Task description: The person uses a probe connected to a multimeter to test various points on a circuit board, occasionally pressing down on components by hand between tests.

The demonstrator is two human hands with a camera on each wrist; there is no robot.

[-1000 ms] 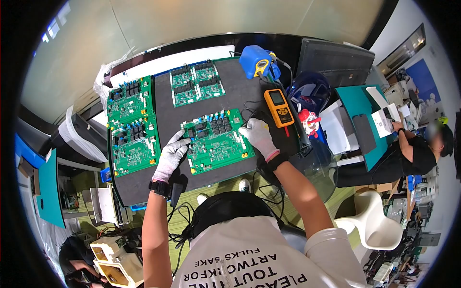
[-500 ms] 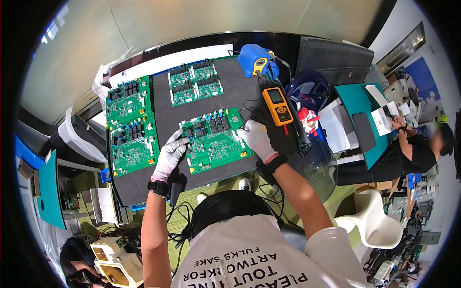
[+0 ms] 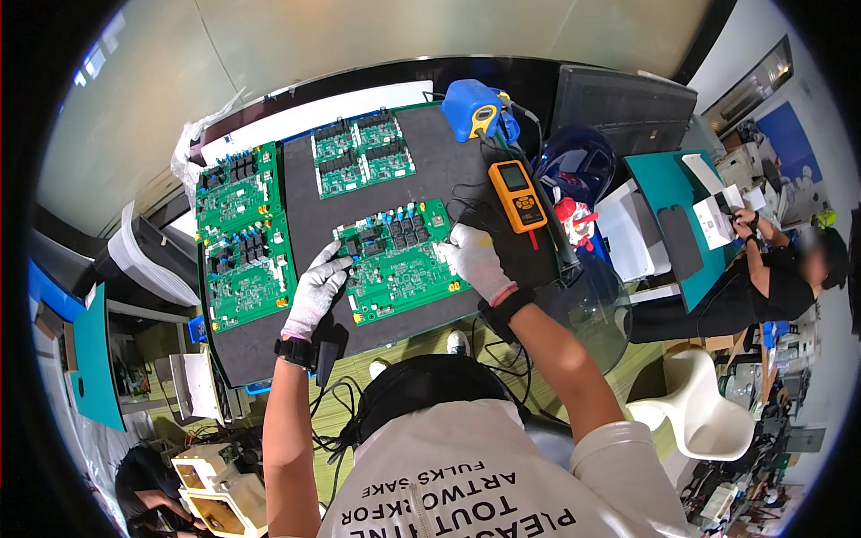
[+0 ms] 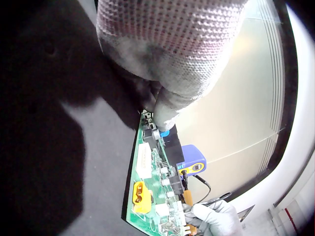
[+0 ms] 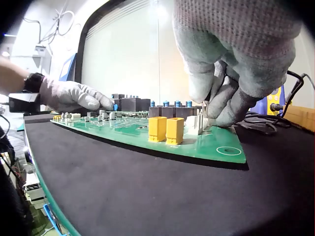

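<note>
The circuit board (image 3: 400, 261) lies between both gloved hands: left hand (image 3: 316, 289) fingers straight on its edge, right hand (image 3: 477, 261) pinching its corner.

Head camera looks steeply down on the bench (image 3: 448, 170) from above. Both wrist cameras sit low, close to the mat, sharing the circuit board (image 3: 399, 260) at centre: left faces 12 o'clock, right faces 9 o'clock.

Over the last second the right hand (image 3: 476, 260) slid a little down and left along the right edge of the green circuit board (image 3: 397, 263), ending closer to the board's white connector, its gloved fingertips (image 5: 216, 105) bunched over it. The left hand (image 3: 316, 289) crept slightly up the board's left edge. At the far right, a seated person (image 3: 771, 278) lifted both forearms toward a white box (image 3: 717, 220).
</note>
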